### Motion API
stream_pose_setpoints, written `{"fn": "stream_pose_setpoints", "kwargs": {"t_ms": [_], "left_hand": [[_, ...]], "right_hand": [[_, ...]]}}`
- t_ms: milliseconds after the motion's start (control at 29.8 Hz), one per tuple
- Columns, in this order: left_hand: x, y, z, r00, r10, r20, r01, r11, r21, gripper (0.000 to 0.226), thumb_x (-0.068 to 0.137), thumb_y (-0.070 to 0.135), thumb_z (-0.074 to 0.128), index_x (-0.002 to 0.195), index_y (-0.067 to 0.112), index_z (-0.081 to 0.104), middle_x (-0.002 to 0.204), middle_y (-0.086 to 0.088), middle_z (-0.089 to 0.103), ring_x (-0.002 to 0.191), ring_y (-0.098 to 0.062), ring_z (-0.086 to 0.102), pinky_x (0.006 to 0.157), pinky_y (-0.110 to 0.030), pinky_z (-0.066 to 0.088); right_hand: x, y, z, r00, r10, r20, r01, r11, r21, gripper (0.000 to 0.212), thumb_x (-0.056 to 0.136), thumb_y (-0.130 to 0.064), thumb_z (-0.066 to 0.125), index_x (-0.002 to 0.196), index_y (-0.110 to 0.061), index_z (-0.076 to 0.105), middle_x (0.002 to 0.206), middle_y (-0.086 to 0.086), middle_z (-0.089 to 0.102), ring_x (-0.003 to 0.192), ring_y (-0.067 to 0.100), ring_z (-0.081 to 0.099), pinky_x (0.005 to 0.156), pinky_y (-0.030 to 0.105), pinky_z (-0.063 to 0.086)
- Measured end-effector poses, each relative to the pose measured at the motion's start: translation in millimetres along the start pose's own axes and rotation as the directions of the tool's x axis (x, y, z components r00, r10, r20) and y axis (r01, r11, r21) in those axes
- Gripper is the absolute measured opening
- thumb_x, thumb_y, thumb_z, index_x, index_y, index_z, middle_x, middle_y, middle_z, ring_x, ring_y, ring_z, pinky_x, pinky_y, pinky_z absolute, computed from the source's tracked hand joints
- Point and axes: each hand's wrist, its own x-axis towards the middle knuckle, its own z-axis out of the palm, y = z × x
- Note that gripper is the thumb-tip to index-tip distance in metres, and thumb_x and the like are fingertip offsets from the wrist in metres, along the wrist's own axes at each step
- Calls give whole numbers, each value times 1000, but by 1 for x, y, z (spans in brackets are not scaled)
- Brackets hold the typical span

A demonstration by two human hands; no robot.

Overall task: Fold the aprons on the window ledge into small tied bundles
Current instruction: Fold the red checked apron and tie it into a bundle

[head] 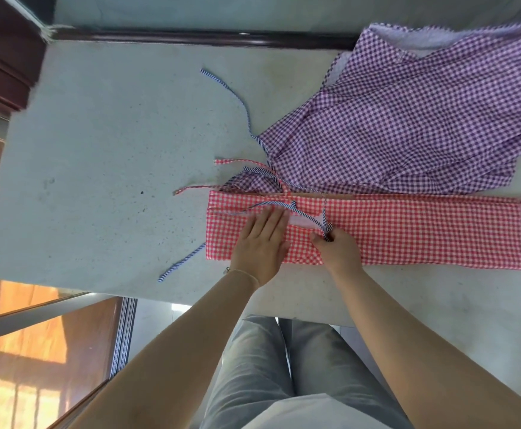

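**Fingers: left flat on red apron, right pinching a striped tie**

Left hand (260,244) fingers straight and together, palm down, pressing flat on the red apron (407,230); holds nothing. Right hand (335,249) fingers curled, thumb and fingertips pinching the blue-and-white striped tie (310,215) where it crosses the red cloth. Thin bracelet on the left wrist.

Materials and shapes:
- Red apron: red-and-white gingham, thin woven cloth, folded into a long narrow strip lying left to right along the near part of the ledge (98,181), running past the right edge of view. Small white patch of lining shows just beside the left fingertips.
- Purple apron (423,119): purple-and-white gingham, unfolded and rumpled, pale fuzzy backing showing at its far edge. Lies behind the red one, lower edge touching or overlapping it.
- Ledge: pale grey speckled stone, matte, flat, dark frame rail along the far side.
- Ties: narrow flat cloth strips.

Counts: two aprons. Red ties (191,190): two loose ends on the stone left of the aprons. Striped ties: one curving away from the purple apron across the stone, one looping over the red strip to the right hand, one loose end poking out at the red apron's near left corner. Which strands join, cannot tell.

Grey trousers below the ledge.
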Motion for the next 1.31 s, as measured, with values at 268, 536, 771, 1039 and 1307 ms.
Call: {"fn": "stream_pose_setpoints", "kwargs": {"t_ms": [268, 536, 771, 1039, 1307], "left_hand": [[5, -1, 13, 994, -41, 104, 36, 998, 50, 61, 98, 52, 3, 151, 20, -2, 159, -2, 2, 145, -24, -8, 115, -44, -12], [6, 0, 6, 993, -35, 112, 37, 999, -17, 67, 93, 55, -13, 150, 22, 1, 159, -2, 16, 147, -27, 9, 117, -44, -7], [20, -7, -5, 998, -8, 69, 9, 1000, -9, 69, 92, 59, 24, 150, 21, 26, 152, -1, 35, 139, -26, 32, 113, -51, 25], [32, -11, -2, 1000, 17, 7, -17, 1000, 17, 64, 95, 57, 30, 147, 19, 35, 144, -6, 46, 131, -29, 43, 111, -47, 30], [35, -11, 4, 997, 16, 70, -19, 999, 45, 70, 95, 61, 0, 152, 22, 1, 160, -4, 4, 147, -29, 0, 117, -56, 2]], "right_hand": [[13, -27, -9, 977, -195, -85, 179, 970, -165, 17, 95, -30, 54, 99, -15, 59, 90, -2, 60, 77, 17, 60, 62, 25, 46], [33, -69, -51, 987, 1, 161, -18, 994, 105, 15, 95, -27, 52, 94, -13, 59, 80, 1, 62, 62, 13, 55, 57, 29, 44], [42, -84, -64, 957, 36, 288, -172, 870, 462, 8, 97, -11, 49, 99, -12, 57, 68, 3, 60, 47, 10, 45, 43, 21, 36], [67, -88, -73, 995, -72, -67, 94, 902, 422, 30, 99, -10, 45, 128, -14, 48, 97, 4, 67, 79, 11, 68, 73, 23, 56], [25, -62, -30, 642, -563, -521, 606, 789, -106, 42, 91, -1, 53, 131, -4, 42, 142, 19, 33, 129, 31, 45, 94, 42, 52]]}}
